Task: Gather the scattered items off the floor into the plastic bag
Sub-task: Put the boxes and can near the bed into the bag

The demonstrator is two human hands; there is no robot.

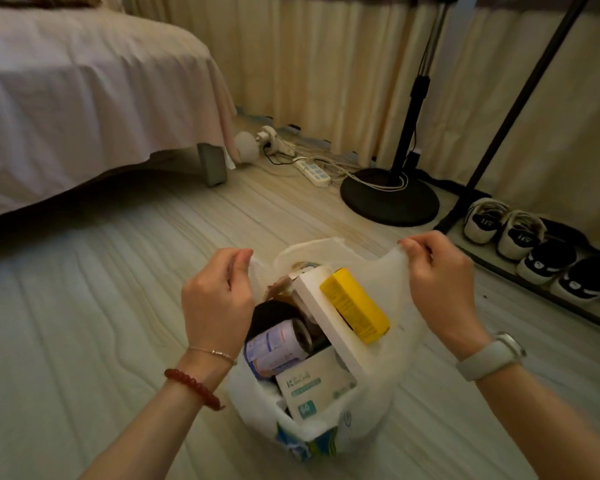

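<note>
Standing on the floor [84, 323] between both hands, the bag [392, 344] was held open from above. The left hand [217, 303] pinched its left handle shut between fingers and thumb; the right hand [437, 282] pinched the right handle likewise. Inside lay a yellow box [355, 304] against a white box [326, 313], a can [278, 348] on its side, and a pale box [314, 388] marked "60"; its other print was too blurred to read.
</note>
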